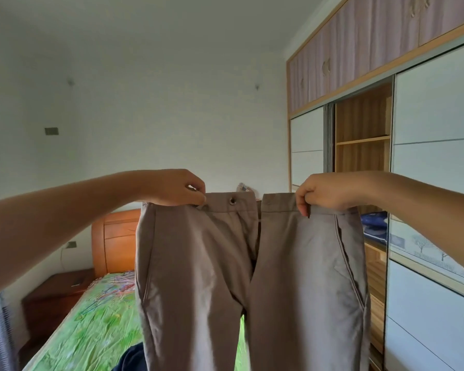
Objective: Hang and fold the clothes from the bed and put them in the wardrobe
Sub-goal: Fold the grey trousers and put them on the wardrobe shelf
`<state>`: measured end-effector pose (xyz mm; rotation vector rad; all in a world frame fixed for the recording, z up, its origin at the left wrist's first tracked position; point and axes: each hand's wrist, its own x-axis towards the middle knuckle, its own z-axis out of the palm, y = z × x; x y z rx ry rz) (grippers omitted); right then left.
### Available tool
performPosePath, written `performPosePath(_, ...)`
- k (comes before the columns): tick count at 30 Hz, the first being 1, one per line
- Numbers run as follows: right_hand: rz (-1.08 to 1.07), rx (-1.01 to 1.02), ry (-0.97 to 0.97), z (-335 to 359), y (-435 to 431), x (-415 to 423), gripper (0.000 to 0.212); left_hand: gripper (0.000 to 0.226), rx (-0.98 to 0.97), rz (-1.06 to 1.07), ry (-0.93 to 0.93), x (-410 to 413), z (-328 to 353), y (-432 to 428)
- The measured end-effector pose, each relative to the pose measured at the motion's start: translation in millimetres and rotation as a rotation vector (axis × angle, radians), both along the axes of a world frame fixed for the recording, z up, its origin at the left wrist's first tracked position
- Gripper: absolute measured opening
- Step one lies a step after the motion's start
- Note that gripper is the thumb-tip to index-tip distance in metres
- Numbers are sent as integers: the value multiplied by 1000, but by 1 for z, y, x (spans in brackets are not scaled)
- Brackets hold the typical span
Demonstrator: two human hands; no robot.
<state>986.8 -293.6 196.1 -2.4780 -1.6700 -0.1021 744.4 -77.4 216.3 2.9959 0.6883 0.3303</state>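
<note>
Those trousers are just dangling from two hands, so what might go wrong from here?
The left hand and right hand pinch only the edge of the waistband, and the trousers are unbuttoned, so one half could slip and flop down. The legs hang over the bed near a dark garment and might drag it. The wardrobe opening looks narrow; hanging cloth may catch on a door.

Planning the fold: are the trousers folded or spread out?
Spread. The left hand and right hand pinch the waistband of the trousers, legs hanging side by side.
</note>
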Motion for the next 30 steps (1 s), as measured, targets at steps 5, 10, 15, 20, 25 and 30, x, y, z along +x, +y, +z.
performPosePath(5,-57,145,292,-2,-26,-3,38,34,-36,25,10,19,-15,-15)
performPosePath(10,-36,267,836,-13,-29,-25,25,21,-435,103,-81,37,-20,-44)
performPosePath(15,57,331,1249,-26,-11,-54,28,10,-698,23,-236,52,-23,-68)
performPosePath(20,123,344,1323,-31,-2,-67,30,19,-913,-70,-279,51,-28,-73)
performPosePath(25,9,489,1373,-37,8,-62,34,25,-1093,-238,-384,38,-39,-78)
performPosePath(30,20,617,1352,-46,24,-63,24,59,-421,-301,-313,29,-62,-75)
